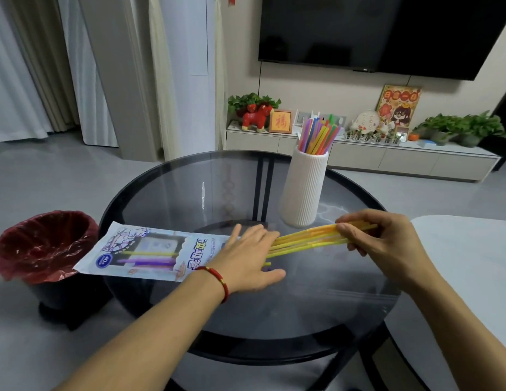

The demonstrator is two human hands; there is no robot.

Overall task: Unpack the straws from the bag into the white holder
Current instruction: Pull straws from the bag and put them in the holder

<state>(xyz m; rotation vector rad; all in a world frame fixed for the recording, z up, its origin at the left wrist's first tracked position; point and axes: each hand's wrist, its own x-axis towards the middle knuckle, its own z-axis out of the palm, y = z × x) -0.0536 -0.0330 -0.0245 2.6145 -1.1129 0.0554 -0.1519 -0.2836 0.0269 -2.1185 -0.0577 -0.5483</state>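
On the round glass table [167, 193] the straw bag [150, 249] lies flat under the left hand [252, 255], fingers straight, pressing its open end; the white holder [304, 187] stands behind, part-filled; the right hand [384, 235] grips yellow straws [302, 239] half out of the bag

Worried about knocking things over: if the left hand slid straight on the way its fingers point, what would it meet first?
Probably the yellow straws that the left hand already touches; beyond them, the right hand.
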